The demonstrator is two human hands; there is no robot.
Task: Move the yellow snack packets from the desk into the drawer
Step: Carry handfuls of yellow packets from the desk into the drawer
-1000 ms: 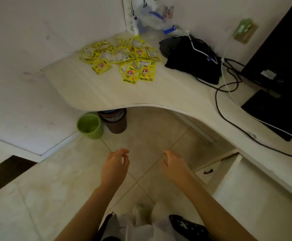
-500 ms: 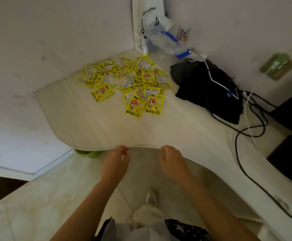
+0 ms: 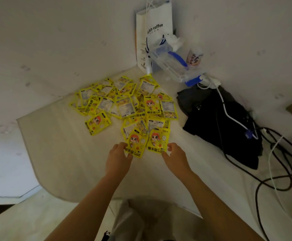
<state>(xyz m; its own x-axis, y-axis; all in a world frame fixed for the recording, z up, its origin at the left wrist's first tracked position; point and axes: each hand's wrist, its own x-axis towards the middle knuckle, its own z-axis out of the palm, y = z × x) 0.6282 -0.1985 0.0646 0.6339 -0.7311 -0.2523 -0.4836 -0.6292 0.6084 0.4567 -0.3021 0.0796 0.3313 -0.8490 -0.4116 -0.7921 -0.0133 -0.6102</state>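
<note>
I see left hand [image 3: 118, 158] and right hand [image 3: 174, 156], fingers loosely curled, touching nearest glossy yellow snack packets [image 3: 124, 108] mid-frame on pale wooden desk [image 3: 58, 145]

1. Yellow snack packets [image 3: 124, 105] lay heaped on the pale desk [image 3: 58, 146], near the corner.
2. The left hand [image 3: 118, 158] touched the nearest packet [image 3: 136, 143] with curled fingers.
3. The right hand [image 3: 175, 156] touched the neighbouring packet [image 3: 158, 140] likewise.
4. A black bag [image 3: 219, 122] lay to the right, a white paper bag [image 3: 153, 37] stood in the corner.
</note>
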